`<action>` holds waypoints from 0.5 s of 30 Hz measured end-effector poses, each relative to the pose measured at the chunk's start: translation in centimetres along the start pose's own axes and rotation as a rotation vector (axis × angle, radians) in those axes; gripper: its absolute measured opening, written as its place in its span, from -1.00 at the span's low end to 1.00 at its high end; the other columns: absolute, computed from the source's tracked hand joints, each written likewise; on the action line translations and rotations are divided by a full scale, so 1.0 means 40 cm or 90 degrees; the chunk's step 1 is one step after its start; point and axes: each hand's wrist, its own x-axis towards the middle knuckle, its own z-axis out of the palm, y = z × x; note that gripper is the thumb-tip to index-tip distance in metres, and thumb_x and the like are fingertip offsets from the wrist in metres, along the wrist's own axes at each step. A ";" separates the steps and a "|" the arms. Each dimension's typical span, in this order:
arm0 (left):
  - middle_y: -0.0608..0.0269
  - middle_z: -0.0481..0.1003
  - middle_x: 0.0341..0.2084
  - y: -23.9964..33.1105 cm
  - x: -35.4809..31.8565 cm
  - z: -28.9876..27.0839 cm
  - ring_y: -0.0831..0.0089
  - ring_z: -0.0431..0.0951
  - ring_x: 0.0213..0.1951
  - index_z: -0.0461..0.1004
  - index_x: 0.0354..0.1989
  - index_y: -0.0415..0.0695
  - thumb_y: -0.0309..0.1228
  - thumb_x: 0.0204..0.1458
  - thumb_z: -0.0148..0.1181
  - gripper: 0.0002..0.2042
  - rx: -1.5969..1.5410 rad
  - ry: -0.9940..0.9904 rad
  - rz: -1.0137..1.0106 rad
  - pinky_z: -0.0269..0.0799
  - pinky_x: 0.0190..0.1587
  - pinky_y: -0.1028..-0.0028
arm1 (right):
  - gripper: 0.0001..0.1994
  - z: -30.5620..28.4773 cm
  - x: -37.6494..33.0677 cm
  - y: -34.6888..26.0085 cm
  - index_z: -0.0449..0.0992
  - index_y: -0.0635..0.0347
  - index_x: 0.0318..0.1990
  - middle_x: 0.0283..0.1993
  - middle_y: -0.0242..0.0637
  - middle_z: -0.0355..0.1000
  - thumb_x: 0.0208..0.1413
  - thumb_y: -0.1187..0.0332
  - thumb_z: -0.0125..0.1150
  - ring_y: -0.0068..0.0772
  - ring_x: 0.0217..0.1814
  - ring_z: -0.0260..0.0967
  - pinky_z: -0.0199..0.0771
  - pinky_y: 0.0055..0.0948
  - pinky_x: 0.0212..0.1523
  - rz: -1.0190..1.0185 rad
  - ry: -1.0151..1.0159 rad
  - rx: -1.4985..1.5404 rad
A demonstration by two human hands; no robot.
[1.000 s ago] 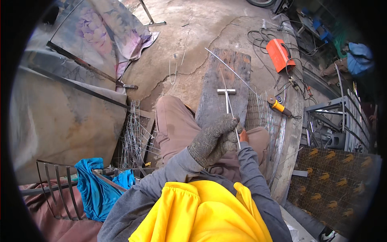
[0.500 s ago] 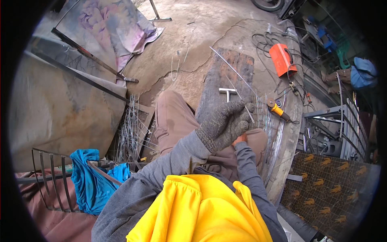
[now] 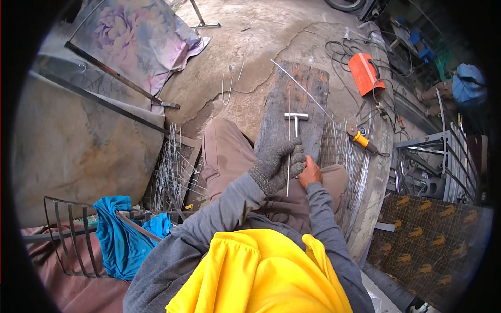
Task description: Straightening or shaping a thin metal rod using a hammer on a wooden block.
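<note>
My left hand [image 3: 279, 164], in a grey knit glove, is closed around a thin metal rod [image 3: 288, 180]. The rod stands nearly upright in the picture, its far end over the dark wooden board [image 3: 284, 86]. Just right of it is a T-shaped steel hammer [image 3: 296, 116], its head toward the far side. The hammer's handle runs back behind the glove toward my bare right hand [image 3: 311, 173], which is curled closed at its near end; the glove partly hides that grip. Another thin rod [image 3: 297, 83] lies slantwise across the board.
Wire mesh and long rods [image 3: 344, 156] lie right of the board, beside a yellow angle grinder [image 3: 362, 140]. Farther off are an orange machine [image 3: 365, 74] and loose cables. A bundle of thin rods [image 3: 175, 167] lies left of my legs, near a blue cloth [image 3: 122, 235].
My left hand has come down and left with the rod, turning it from slanted to nearly upright. My right hand shows more now, and the hammer has barely shifted.
</note>
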 end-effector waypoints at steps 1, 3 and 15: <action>0.33 0.50 -0.33 0.003 -0.001 -0.026 0.60 0.53 -0.46 0.37 0.07 -0.16 -0.40 0.20 -0.03 -0.72 0.042 0.102 -0.013 0.53 -0.49 0.58 | -0.54 0.014 0.011 0.018 0.47 0.09 -0.16 -0.42 -0.34 0.43 -0.08 -0.06 0.28 -0.26 -0.34 0.41 0.38 -0.25 -0.28 0.022 -0.021 0.034; 0.38 0.47 -0.40 0.025 -0.024 -0.108 0.65 0.45 -0.53 0.37 0.07 -0.13 -0.37 0.20 -0.03 -0.71 0.071 0.076 -0.036 0.41 -0.57 0.63 | -0.55 0.007 0.008 -0.007 0.46 0.09 -0.15 -0.42 -0.34 0.43 -0.07 -0.04 0.27 -0.26 -0.32 0.42 0.39 -0.25 -0.28 0.030 -0.027 0.029; 0.23 0.52 -0.45 0.465 -0.058 -0.254 0.48 0.52 -0.41 0.48 -0.03 -0.08 -0.22 0.14 0.02 -0.69 1.095 0.315 0.020 0.43 -0.34 0.51 | -0.55 -0.109 0.068 0.008 0.25 0.18 0.09 -0.11 0.09 0.46 0.13 0.11 -0.01 0.16 -0.01 0.39 0.35 -0.09 0.01 0.098 -0.092 -0.093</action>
